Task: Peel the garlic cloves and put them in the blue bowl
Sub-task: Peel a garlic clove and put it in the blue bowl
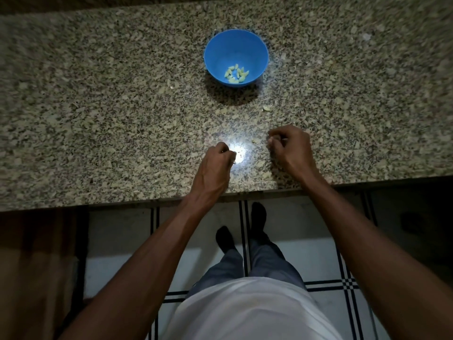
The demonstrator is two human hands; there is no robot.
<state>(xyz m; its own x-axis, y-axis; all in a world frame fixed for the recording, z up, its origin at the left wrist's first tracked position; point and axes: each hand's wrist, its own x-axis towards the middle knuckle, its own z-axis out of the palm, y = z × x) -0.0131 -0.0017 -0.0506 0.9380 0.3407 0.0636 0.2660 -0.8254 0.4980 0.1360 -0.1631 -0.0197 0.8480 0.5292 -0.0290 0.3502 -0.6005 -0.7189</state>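
Note:
The blue bowl (255, 49) stands on the granite counter past my hands, with several peeled garlic cloves (236, 74) lying in its bottom. My left hand (217, 165) hovers near the counter's front edge, fingers curled, and a thin pale sliver of garlic skin (234, 162) shows at its fingertips. To the right and apart from it, my right hand (290, 149) is curled into a loose fist with the fingertips pinched together. Anything inside that fist is hidden. A pale garlic piece (266, 108) lies on the counter between the bowl and my right hand.
A bright glare spot (239, 153) lies on the granite counter (98, 106) between my hands, with a small pale scrap (255, 141) beside it. The counter's front edge (147, 201) runs just behind my wrists. Below are tiled floor and my legs.

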